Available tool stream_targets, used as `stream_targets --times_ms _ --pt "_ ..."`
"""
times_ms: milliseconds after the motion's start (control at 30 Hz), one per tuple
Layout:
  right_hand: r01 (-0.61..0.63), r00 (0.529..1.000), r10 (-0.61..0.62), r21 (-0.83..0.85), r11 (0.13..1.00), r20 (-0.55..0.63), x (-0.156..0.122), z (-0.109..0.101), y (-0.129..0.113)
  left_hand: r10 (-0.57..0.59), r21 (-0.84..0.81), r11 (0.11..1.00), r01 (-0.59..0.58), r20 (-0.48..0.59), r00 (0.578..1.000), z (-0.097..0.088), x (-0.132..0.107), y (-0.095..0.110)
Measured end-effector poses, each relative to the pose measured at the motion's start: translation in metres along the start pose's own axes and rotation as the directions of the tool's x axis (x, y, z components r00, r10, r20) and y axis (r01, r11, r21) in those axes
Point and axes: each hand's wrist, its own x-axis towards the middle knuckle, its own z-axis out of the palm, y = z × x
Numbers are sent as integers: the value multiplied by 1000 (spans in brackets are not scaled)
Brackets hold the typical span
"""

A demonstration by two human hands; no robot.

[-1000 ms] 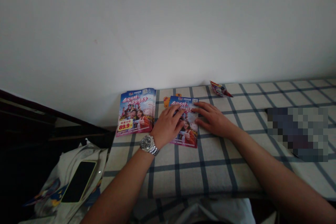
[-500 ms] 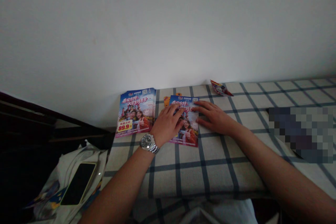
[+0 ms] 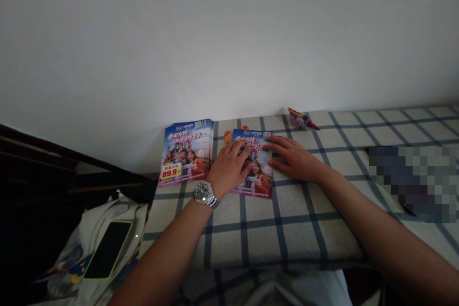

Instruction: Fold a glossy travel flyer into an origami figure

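Note:
A single printed flyer (image 3: 258,185) lies flat on the checked tablecloth (image 3: 263,244). My left hand (image 3: 229,167) rests over its left side, fingers stretched out and hiding part of the print; a metal watch is on that wrist. On the flyer's right edge lie the spread fingertips of my right hand (image 3: 292,157). Neither hand grips anything. To the left sits a stack of similar flyers (image 3: 186,150), its sheets slightly fanned at the edges. Something orange-yellow (image 3: 227,136) peeks out behind the single flyer, mostly covered.
A folded piece of printed paper (image 3: 301,119) stands by the wall at the back. At right lies a dark, pixelated object (image 3: 405,181). Lower left, a phone (image 3: 108,249) rests on a white plastic bag (image 3: 96,208) beside the table. A white wall (image 3: 229,43) runs behind.
Both hands stay on the flyer in nearly the same pose. The whole view has shifted very slightly; nothing was picked up or let go.

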Motion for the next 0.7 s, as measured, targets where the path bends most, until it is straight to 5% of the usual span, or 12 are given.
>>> stream_targets --times_ms 700 --pt "7 1000 -7 14 1000 -6 0 0 1 -6 -6 1000 6 -1 1000 0 0 1"
